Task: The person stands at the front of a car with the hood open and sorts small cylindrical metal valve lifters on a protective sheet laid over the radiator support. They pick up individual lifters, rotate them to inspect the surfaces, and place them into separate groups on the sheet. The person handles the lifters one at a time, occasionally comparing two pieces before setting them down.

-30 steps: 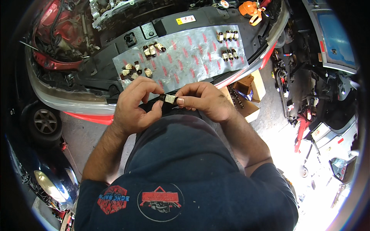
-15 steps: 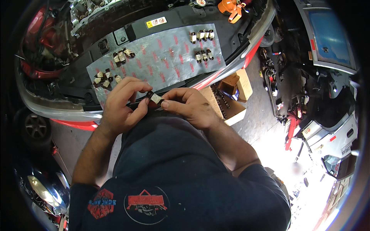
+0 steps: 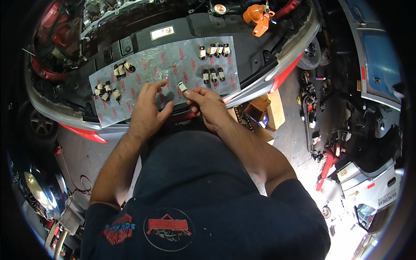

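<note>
In my right hand (image 3: 209,105) a small dark metal part wrapped in pale tape (image 3: 181,86) is pinched between thumb and fingertips, above the near side of a grey plastic sheet (image 3: 151,69) with red print. My left hand (image 3: 148,113) is open beside it, thumb and fingers apart, with nothing in it. Similar taped parts lie on the sheet: a far-right row (image 3: 214,50), a row nearer me (image 3: 213,76), a small cluster at the far left (image 3: 124,69) and a loose group at the near left (image 3: 106,91).
The sheet lies across the black front panel (image 3: 147,45) of a car with its engine bay uncovered. An orange object (image 3: 256,17) sits at the far right. Below the bumper (image 3: 260,90) stands a cardboard box (image 3: 277,110) with dark parts in it. More car parts (image 3: 310,108) lie on the floor at right.
My left hand has let go of the taped part and opened. My right hand has carried the part forward over the sheet. The view has shifted slightly.
</note>
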`<state>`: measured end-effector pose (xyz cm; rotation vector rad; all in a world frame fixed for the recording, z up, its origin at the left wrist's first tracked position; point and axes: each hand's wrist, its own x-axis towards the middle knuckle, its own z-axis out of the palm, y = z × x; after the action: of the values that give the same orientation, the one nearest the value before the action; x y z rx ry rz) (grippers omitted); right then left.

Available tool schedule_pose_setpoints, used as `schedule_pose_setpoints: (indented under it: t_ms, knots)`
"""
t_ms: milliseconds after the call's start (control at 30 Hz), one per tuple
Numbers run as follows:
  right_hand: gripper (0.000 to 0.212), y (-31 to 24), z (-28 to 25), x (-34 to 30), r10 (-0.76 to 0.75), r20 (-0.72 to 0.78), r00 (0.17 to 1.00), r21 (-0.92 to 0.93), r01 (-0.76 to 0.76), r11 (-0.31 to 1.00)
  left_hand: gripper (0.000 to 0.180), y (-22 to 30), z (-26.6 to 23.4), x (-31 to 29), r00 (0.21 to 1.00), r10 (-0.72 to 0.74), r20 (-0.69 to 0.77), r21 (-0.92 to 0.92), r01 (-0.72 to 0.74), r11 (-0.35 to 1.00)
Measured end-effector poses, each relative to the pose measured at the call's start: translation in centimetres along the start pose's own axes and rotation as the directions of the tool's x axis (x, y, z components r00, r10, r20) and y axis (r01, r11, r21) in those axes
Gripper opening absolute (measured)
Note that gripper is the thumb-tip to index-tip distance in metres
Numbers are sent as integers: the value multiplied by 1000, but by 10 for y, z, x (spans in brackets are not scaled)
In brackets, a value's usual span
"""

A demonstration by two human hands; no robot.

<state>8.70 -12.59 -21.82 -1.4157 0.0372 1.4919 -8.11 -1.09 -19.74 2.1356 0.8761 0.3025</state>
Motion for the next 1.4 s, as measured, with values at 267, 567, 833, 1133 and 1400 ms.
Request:
schedule_pose_setpoints:
  t_ms: [267, 567, 833, 1133, 1400]
  knots:
    - [23, 4, 16, 26, 51, -49, 998, 26, -50, 998, 51, -29, -10, -26, 985, -172, -25, 3, 173, 985]
    - [27, 15, 34, 17, -4, -203, 979, -73, -11, 997, 45, -69, -52, -70, 980, -190, 64, -153, 198, 968]
    - [32, 24, 43, 14, -114, -362, 925, -179, 51, 983, 43, -102, -91, -89, 960, -222, 170, -187, 253, 949]
    - [35, 39, 50, 11, -249, -433, 866, -191, 182, 965, 42, -122, -129, -83, 966, -221, 133, -201, 245, 948]
    - [35, 42, 74, -10, -621, -375, 688, -663, 269, 699, 35, -128, -140, -77, 981, -164, 106, -246, 185, 951]
